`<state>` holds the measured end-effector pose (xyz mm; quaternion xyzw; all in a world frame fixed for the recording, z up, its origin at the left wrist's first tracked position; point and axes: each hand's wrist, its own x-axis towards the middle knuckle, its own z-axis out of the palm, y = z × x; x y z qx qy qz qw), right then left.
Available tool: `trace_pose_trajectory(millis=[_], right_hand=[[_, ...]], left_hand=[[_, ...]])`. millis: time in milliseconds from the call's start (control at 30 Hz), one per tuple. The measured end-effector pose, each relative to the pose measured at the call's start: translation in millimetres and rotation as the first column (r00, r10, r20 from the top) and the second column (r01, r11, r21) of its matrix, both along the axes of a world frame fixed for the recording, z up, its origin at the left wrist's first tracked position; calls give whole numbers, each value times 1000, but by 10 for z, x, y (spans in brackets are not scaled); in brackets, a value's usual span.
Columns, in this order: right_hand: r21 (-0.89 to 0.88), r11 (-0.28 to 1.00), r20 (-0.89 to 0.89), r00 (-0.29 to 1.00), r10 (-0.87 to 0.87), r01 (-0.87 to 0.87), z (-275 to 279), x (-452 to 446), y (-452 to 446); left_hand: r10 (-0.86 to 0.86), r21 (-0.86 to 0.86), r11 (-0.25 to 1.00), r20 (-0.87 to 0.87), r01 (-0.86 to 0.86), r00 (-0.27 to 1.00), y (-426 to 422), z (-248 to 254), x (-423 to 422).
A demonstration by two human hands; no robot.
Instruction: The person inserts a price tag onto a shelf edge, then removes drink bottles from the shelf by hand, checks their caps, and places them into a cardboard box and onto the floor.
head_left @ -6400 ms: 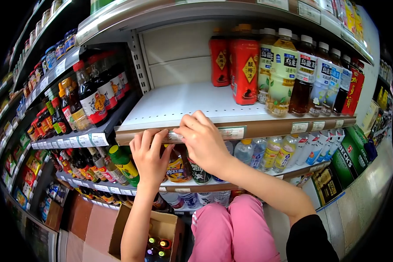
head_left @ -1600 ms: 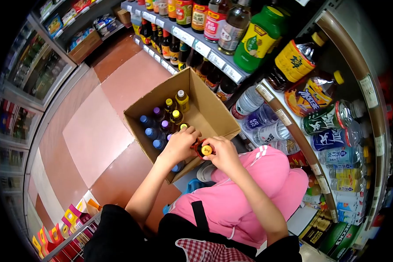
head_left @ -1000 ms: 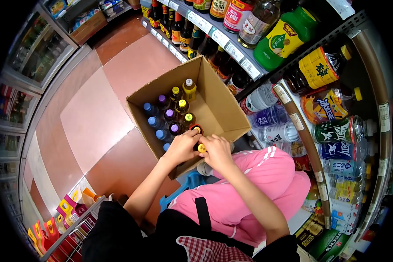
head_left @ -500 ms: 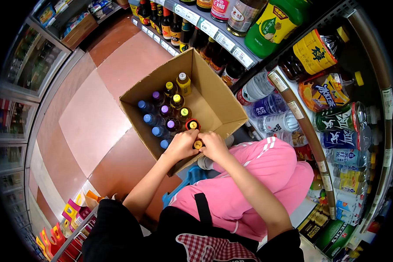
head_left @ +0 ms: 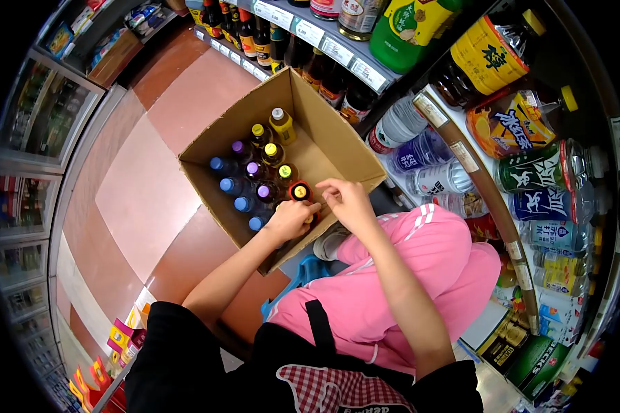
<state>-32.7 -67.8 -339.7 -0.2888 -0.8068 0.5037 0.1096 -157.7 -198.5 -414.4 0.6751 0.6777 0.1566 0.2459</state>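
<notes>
A cardboard box (head_left: 334, 155) stands open in front of me with several capped bottles inside. My left hand (head_left: 293, 219) is over its near side, fingers closed round the top of a bottle that they mostly hide. Just beyond those fingers stands a bottle with an orange-yellow cap and red collar (head_left: 300, 192). My right hand (head_left: 350, 204) hovers by the near right wall of the box, fingers apart and holding nothing. Blue-capped bottles (head_left: 231, 186), purple-capped bottles (head_left: 253, 169) and yellow-capped bottles (head_left: 273, 153) stand in rows. A white-capped yellow bottle (head_left: 282, 126) is in the far corner.
Shelves of large drink bottles (head_left: 508, 134) curve along my right. Sauce bottles (head_left: 246, 33) line the shelf beyond the box. A blue stool (head_left: 300, 277) is below the box's near corner. Glass-door cabinets (head_left: 45, 113) run along the left, across the tiled floor (head_left: 141, 179).
My right hand has moved away from my left hand and the bottle top, to the right, and its fingers have opened. My left hand stays on the bottle, covering its cap.
</notes>
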Motion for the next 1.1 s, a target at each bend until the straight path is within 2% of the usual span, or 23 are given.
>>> trace_pose_trajectory(millis=[33, 133, 167, 467, 567, 667, 767, 867, 967, 1100], right_hand=[[-10, 1000, -18, 1000, -18, 18, -12, 3, -5], [-47, 999, 107, 994, 30, -25, 6, 3, -22], [-52, 998, 92, 995, 33, -28, -39, 6, -22], [-64, 998, 71, 997, 34, -29, -96, 0, 14], [-83, 996, 67, 997, 47, -41, -138, 5, 5], [-64, 997, 50, 998, 35, -32, -159, 3, -1], [-91, 996, 24, 1000, -6, 8, -81, -15, 17], [-82, 995, 9, 999, -47, 47, -102, -4, 49], [-75, 996, 3, 999, -53, 53, -83, 0, 83], [-141, 986, -4, 996, -94, 93, -31, -22, 93]], left_hand=[[-37, -19, 999, -39, 36, 999, 36, -10, -9], [-140, -131, 984, -127, 123, 982, 132, -40, -9], [-144, -127, 984, -159, 124, 977, 159, -62, 0], [-155, -176, 976, -147, 129, 977, 238, -447, 17], [-207, -97, 976, -163, 193, 965, 177, -702, 9], [-199, -126, 975, -137, 182, 970, 220, -640, 0], [-153, -68, 987, -107, 146, 982, 234, -664, -12], [-136, -136, 983, -103, 122, 985, 298, -548, -1], [-86, -142, 987, -95, 72, 992, 309, -266, 17], [-75, -90, 993, -3, 75, 997, 265, 17, -38]])
